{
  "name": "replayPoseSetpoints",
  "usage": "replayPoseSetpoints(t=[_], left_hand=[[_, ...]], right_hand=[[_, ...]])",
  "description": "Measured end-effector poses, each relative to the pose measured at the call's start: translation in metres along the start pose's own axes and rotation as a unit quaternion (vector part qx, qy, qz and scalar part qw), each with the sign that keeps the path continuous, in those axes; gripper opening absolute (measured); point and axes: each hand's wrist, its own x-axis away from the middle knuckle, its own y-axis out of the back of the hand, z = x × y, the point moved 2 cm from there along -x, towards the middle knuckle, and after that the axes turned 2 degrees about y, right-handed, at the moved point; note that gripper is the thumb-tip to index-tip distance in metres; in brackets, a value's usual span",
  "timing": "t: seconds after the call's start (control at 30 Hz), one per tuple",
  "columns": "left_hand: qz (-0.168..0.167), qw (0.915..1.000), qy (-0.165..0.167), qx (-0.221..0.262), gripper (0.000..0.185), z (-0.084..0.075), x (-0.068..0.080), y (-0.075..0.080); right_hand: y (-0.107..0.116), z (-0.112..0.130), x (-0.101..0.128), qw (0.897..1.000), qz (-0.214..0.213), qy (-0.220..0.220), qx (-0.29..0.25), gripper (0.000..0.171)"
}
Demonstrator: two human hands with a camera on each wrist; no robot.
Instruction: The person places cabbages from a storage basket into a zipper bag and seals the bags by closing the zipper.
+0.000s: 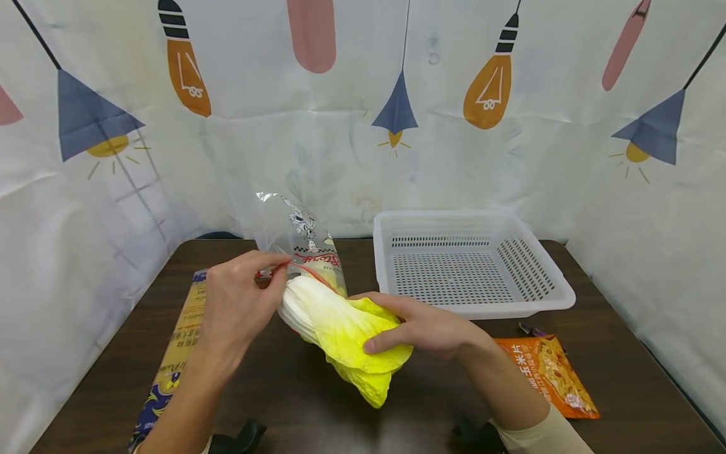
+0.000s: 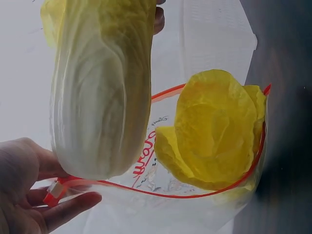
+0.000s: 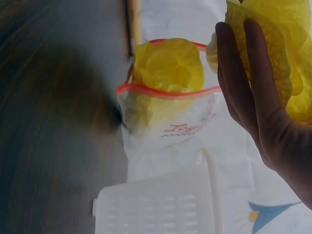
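Observation:
My right hand (image 1: 431, 325) grips a napa cabbage (image 1: 340, 328) by its yellow leafy end, thumb on top. Its white base points up and left, at the mouth of a clear zip bag (image 1: 275, 221). The red-edged mouth of that bag is pinched near the slider (image 2: 56, 190) by my left hand (image 1: 241, 299). Inside the bag, a second yellow cabbage (image 2: 214, 131) shows its leafy top at the opening, beside the held one. Red lettering marks the bag's front.
A white perforated basket (image 1: 382, 268) stands at the back right. Before it lies an orange snack packet (image 1: 556, 378), with something small and purple (image 1: 530, 330) behind. A long yellow and blue package (image 1: 178, 337) lies along the left, partly behind my forearm. Printed cloth surrounds the table.

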Motion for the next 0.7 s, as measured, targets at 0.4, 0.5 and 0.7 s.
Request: replayPoseSetpoints(t=[0.4, 0.5, 0.7], left_hand=[[0.007, 0.9999, -0.009, 0.0, 0.015, -0.001, 0.0, 0.0], [0.013, 0.9997, -0.023, 0.005, 0.014, -0.001, 0.0, -0.002], [0.028, 0.9987, -0.041, -0.002, 0.016, -0.002, 0.003, -0.006]], right_hand=[[-0.006, 0.0, -0.003, 0.998, -0.06, -0.002, 0.031, 0.059], [-0.01, 0.0, -0.006, 0.995, -0.082, -0.005, 0.05, 0.06], [-0.017, -0.003, -0.012, 0.995, -0.102, -0.014, -0.007, 0.055]])
